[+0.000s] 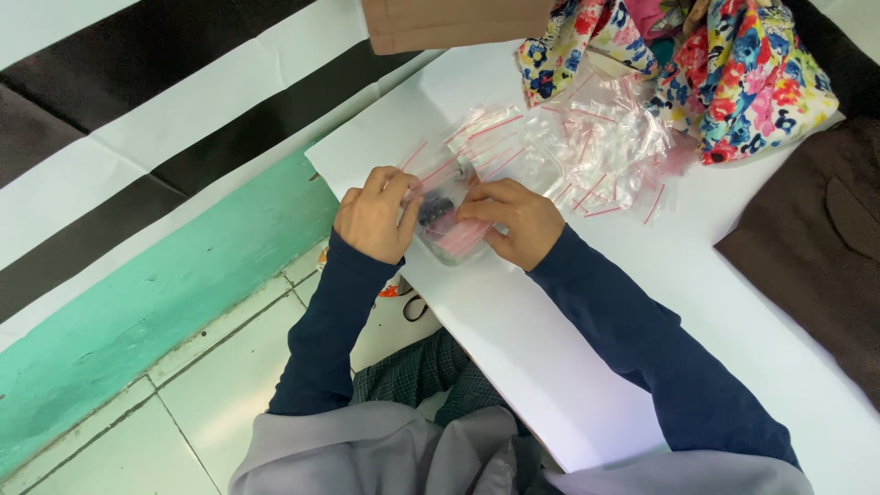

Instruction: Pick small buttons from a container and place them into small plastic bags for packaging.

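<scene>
Nearest the camera: grey cloth draped over the shoulders [385, 449], dark plaid trousers [431, 376] below the tabletop edge, both arms in navy long sleeves [642, 348] reaching forward. Pale tiled floor [183, 403] to the left, a teal painted band [156, 293] along the wall base.

White flat tabletop [587, 367] runs diagonally; hands work at its near-left corner.

Left hand [374, 215]: fingers curled closed, pinching the left edge of a small clear plastic zip bag with a red seal strip [449, 220]. Right hand [515, 220]: fingers closed too, pinching the same bag's right side, thumb and forefinger near the top. Bag sits between the two hands, just above or resting on the tabletop; can't tell which. Inside it: a small dark object [435, 213], too small to identify. Pink-red strips show along the bag's lower part.

Just beyond the hands: a loose heap of more clear zip bags with red strips [587, 151], spread across the tabletop, overlapping, nearest ones touching the held bag.

Farther right: a bunched floral fabric in red, blue, yellow and pink [742, 73] lying over the far end of the heap. A brown flat card-like piece [449, 23] at the top edge. Dark brown cloth [816, 247] covers the right side of the tabletop.

Far left: wall with broad black and white diagonal stripes [137, 110].
</scene>
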